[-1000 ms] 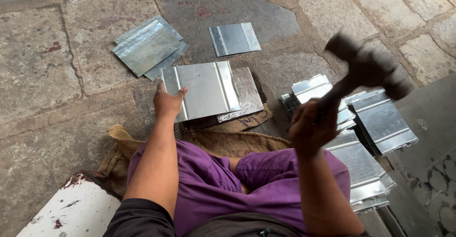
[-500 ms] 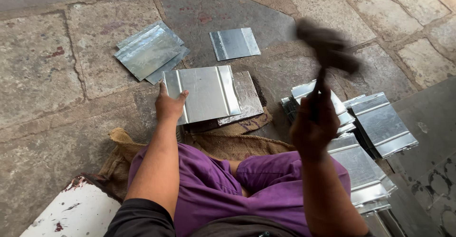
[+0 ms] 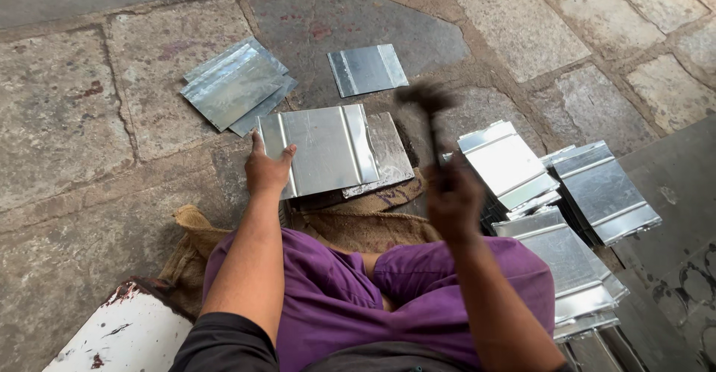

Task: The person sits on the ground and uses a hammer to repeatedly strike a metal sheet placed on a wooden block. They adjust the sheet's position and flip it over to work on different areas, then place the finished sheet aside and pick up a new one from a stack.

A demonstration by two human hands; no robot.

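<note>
Galvanised sheet-metal panel point(image 3: 324, 150), ribbed, lies flat on a second panel point(image 3: 388, 152) over a dark block, approx. centre of view, on the stone floor point(image 3: 67, 118). Left hand point(image 3: 267, 169) presses on the panel's near-left corner, at about 8 o'clock of the sheet, thumb on top, fingers over the edge: a pinning hold, not a lift. Right hand point(image 3: 451, 200) is clenched round the handle of a hammer point(image 3: 426, 111), whose head is a motion blur at 3 o'clock of the panel, just off its right edge; prob. mid-swing, though the blur hides which way.

Other stock: loose stack of sheets point(image 3: 235, 85) at 11 o'clock, a single small sheet point(image 3: 367, 70) at 12 o'clock, and formed panels point(image 3: 567, 193) piled at 3 to 4 o'clock by the right knee. Burlap sack point(image 3: 358, 223) sits under the block; purple trousers point(image 3: 335, 297) below.

Risks, as I judge them: the blow landing off the backing block would dent or kink the sheet instead of setting the rib; the panel may skate if the left-hand hold is light; raw edges could cut the pinning fingers; a glancing strike near the edge could reach that hand.
</note>
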